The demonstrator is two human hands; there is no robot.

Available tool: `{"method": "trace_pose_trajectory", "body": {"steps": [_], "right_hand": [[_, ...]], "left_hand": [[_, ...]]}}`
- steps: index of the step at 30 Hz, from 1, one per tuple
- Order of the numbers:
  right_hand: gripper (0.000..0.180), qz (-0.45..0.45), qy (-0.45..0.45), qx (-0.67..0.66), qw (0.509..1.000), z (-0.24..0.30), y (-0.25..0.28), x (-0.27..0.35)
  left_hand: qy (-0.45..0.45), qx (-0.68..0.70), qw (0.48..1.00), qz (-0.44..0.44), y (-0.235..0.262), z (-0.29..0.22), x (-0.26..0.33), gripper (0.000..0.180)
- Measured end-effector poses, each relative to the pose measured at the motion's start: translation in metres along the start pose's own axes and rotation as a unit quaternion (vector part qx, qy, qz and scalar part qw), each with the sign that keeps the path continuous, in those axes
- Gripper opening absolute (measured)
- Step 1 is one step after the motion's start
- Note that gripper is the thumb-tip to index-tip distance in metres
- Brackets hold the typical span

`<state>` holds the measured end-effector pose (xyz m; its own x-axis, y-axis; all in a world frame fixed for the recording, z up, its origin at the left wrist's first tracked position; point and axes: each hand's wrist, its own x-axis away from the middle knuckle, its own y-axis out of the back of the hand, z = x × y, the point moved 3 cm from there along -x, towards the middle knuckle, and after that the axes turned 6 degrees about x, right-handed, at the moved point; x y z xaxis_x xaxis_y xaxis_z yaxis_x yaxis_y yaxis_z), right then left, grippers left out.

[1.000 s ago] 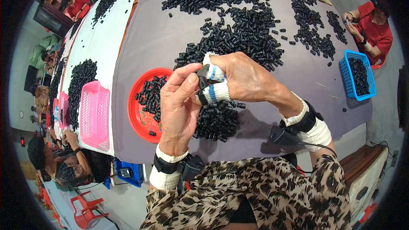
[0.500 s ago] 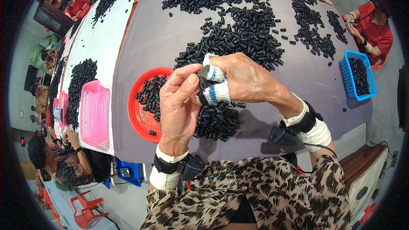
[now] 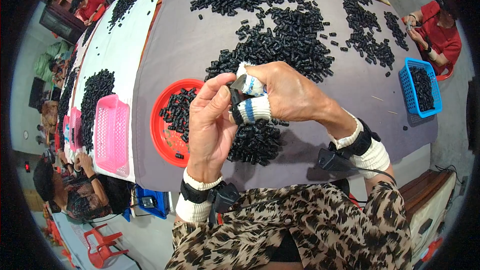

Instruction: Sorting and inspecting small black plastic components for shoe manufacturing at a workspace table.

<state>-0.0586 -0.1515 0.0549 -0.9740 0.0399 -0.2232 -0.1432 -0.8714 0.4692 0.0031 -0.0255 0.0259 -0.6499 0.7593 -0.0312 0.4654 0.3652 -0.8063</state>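
Above the grey-covered table, my left hand (image 3: 209,125) pinches a small black plastic part (image 3: 234,96) between thumb and fingers. My right hand (image 3: 297,92) is closed from the other side, with white cloth wraps (image 3: 255,109) on its thumb and a finger. A small grey blade (image 3: 239,83) sticks out of its grip and meets the upper end of the black part. Below my hands lies a heap of similar black parts (image 3: 256,145). Left of my left wrist, a round red tray (image 3: 156,135) holds more of them.
A large pile of black parts (image 3: 280,45) spreads beyond my hands. At the right edge stands a blue basket (image 3: 434,110) with black parts in it. A pink basket (image 3: 111,135) sits on the white-covered table at left. A co-worker in red (image 3: 442,35) sits at far right.
Both hands stay nearly in place. The black part has turned slightly between my left fingers, and the blade has shifted a little against its upper end.
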Motion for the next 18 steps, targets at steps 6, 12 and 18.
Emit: {"method": "trace_pose_trajectory", "body": {"steps": [6, 12, 18], "right_hand": [[0.040, -0.015, -0.033, 0.001, 0.999, 0.0018, 0.0020, -0.0009], [0.033, -0.016, -0.025, 0.017, 0.999, -0.0007, 0.0007, -0.0007], [0.037, -0.035, -0.035, 0.000, 0.999, -0.0039, -0.0001, -0.0004]], "left_hand": [[0.011, 0.055, 0.998, -0.003, 0.0023, 0.0024, -0.0005, 0.026], [0.008, -0.010, 1.000, -0.015, -0.0048, -0.0024, -0.0011, 0.021], [0.018, -0.006, 0.999, -0.045, -0.0040, 0.0012, -0.0045, 0.018]]}}
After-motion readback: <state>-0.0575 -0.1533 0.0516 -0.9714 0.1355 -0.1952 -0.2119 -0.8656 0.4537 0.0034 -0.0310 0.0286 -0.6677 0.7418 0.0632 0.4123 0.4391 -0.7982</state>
